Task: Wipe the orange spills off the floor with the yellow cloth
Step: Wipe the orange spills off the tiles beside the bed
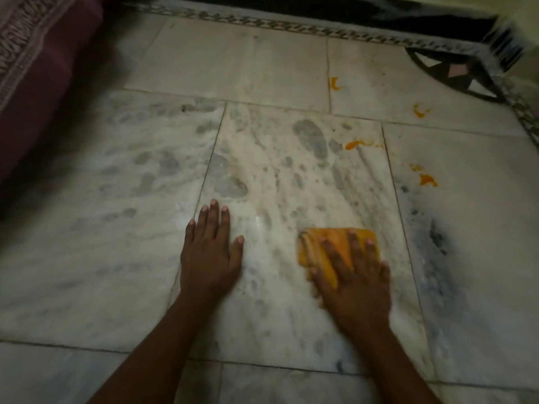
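A folded yellow cloth [335, 243] lies flat on the white marble floor [277, 176], low and right of centre. My right hand [354, 275] presses down on it with fingers spread, covering its near half. My left hand [211, 247] rests palm down on the bare tile to the left, fingers apart, holding nothing. Several orange spills mark the floor beyond and right of the cloth: one smear [354, 144] straight ahead, one [427, 179] at the right, one [420, 110] farther back, one [334, 83] farthest.
A dark maroon fabric edge [43, 83] with a patterned trim runs along the left side. A black inlaid border [320, 29] crosses the far floor, with a dark patterned inlay [455, 71] at the back right. A grey smudge [434, 237] stains the right tile.
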{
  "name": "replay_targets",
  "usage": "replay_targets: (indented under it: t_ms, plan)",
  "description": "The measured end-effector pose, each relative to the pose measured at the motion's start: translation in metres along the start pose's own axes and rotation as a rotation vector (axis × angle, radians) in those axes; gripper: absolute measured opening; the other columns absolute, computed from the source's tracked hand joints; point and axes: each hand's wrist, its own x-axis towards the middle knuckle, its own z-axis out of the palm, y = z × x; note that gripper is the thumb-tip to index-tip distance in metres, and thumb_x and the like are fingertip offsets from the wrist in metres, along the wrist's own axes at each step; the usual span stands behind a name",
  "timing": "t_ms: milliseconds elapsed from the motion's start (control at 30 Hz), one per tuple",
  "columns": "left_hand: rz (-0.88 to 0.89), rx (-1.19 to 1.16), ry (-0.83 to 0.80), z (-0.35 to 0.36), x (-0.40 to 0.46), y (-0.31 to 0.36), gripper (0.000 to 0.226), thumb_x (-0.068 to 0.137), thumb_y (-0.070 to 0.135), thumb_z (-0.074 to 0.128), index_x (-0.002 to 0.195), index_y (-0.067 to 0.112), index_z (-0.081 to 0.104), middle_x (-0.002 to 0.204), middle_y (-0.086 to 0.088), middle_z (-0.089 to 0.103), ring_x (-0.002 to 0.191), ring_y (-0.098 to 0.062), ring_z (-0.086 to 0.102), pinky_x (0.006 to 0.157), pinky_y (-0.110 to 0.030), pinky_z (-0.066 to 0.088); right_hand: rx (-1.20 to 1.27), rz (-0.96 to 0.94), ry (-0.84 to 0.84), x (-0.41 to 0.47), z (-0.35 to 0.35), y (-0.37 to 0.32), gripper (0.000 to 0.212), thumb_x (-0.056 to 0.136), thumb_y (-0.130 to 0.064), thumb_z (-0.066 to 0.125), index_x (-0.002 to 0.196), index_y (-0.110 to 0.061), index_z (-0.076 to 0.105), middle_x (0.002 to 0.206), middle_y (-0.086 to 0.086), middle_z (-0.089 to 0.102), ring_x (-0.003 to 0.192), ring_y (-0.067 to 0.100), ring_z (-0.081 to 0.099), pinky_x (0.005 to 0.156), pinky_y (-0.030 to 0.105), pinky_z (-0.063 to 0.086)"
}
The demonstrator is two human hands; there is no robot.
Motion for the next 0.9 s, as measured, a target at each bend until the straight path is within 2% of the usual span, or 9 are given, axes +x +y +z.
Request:
replay_targets:
  t_ms: [100, 167, 300, 367, 433, 600, 667, 767, 900]
  plan:
    - [0.009, 0.014, 0.009, 0.004, 0.002, -0.002, 0.078, 0.098, 0.058, 0.021, 0.165, 0.019, 0.020, 0.175, -0.004, 0.008, 0.162, -0.021, 0.008, 0.130, -0.042, 0.006, 0.017, 0.294, 0.021, 0.057, -0.001, -0.001, 0.070, 0.093, -0.080, 0.026, 0.158, -0.056, 0.015, 0.175, -0.003, 0.006, 0.160, 0.032, 0.001, 0.125, 0.063, 0.011]
    - [0.008, 0.024, 0.022, 0.009, 0.002, -0.002, 0.079, 0.097, 0.058, 0.021, 0.166, 0.020, 0.019, 0.175, -0.004, 0.007, 0.162, -0.021, 0.007, 0.130, -0.042, 0.005, 0.099, 0.299, 0.005, 0.094, 0.009, -0.033, 0.070, 0.095, -0.077, 0.027, 0.159, -0.053, 0.014, 0.175, -0.002, 0.004, 0.160, 0.033, -0.002, 0.125, 0.064, 0.002]
    - [0.008, 0.008, 0.004, 0.007, 0.001, -0.003, 0.081, 0.096, 0.061, 0.015, 0.166, 0.019, 0.018, 0.175, -0.003, 0.006, 0.162, -0.020, 0.005, 0.130, -0.041, 0.004, 0.086, 0.042, 0.168, 0.052, 0.030, -0.083, 0.063, 0.094, -0.070, 0.037, 0.153, -0.049, 0.040, 0.169, 0.005, 0.030, 0.157, 0.040, 0.021, 0.122, 0.063, 0.017]
    - [0.005, 0.002, 0.003, 0.004, -0.003, 0.000, 0.082, 0.096, 0.062, 0.012, 0.166, 0.018, 0.019, 0.174, -0.004, 0.007, 0.162, -0.021, 0.006, 0.130, -0.042, 0.005, 0.064, -0.145, 0.178, -0.004, 0.026, -0.070, 0.061, 0.095, -0.070, 0.039, 0.153, -0.051, 0.040, 0.169, 0.002, 0.032, 0.156, 0.035, 0.025, 0.120, 0.061, 0.023]
    - [-0.014, 0.006, 0.024, 0.003, -0.007, 0.004, 0.081, 0.097, 0.059, 0.012, 0.165, 0.018, 0.023, 0.174, -0.004, 0.011, 0.161, -0.023, 0.011, 0.130, -0.044, 0.009, 0.040, -0.192, 0.150, -0.042, 0.019, -0.031, 0.063, 0.094, -0.074, 0.036, 0.154, -0.054, 0.036, 0.169, -0.002, 0.029, 0.157, 0.031, 0.025, 0.119, 0.060, 0.029]
    - [-0.056, -0.002, 0.048, 0.008, -0.019, 0.012, 0.078, 0.098, 0.058, 0.011, 0.166, 0.021, 0.015, 0.175, -0.001, 0.005, 0.162, -0.021, 0.005, 0.130, -0.043, 0.004, 0.054, 0.313, 0.188, 0.002, 0.015, 0.019, 0.072, 0.087, -0.078, 0.026, 0.153, -0.054, 0.037, 0.171, 0.002, 0.027, 0.158, 0.036, 0.016, 0.122, 0.064, 0.018]
    - [-0.060, 0.001, 0.025, 0.008, -0.024, 0.016, 0.079, 0.097, 0.059, 0.010, 0.166, 0.022, 0.011, 0.175, -0.001, 0.000, 0.162, -0.020, 0.000, 0.130, -0.043, 0.001, 0.137, 0.350, 0.218, 0.027, 0.019, -0.004, 0.070, 0.086, -0.073, 0.032, 0.151, -0.049, 0.045, 0.168, 0.007, 0.032, 0.157, 0.042, 0.019, 0.122, 0.065, 0.015]
    - [-0.059, 0.014, -0.015, 0.008, -0.045, 0.023, 0.081, 0.097, 0.061, 0.011, 0.167, 0.021, 0.008, 0.175, -0.002, -0.005, 0.162, -0.022, -0.006, 0.130, -0.045, -0.002, 0.096, 0.100, 0.230, 0.008, 0.025, -0.030, 0.066, 0.087, -0.069, 0.043, 0.148, -0.046, 0.051, 0.164, 0.009, 0.039, 0.153, 0.043, 0.028, 0.120, 0.063, 0.017]
    - [0.007, -0.010, -0.033, 0.003, -0.073, 0.026, 0.081, 0.096, 0.062, 0.016, 0.164, 0.020, 0.026, 0.174, -0.008, 0.011, 0.161, -0.029, 0.009, 0.129, -0.050, 0.010, 0.058, -0.178, 0.118, -0.084, 0.013, 0.014, 0.062, 0.092, -0.073, 0.041, 0.152, -0.054, 0.040, 0.170, -0.002, 0.028, 0.158, 0.030, 0.022, 0.121, 0.058, 0.020]
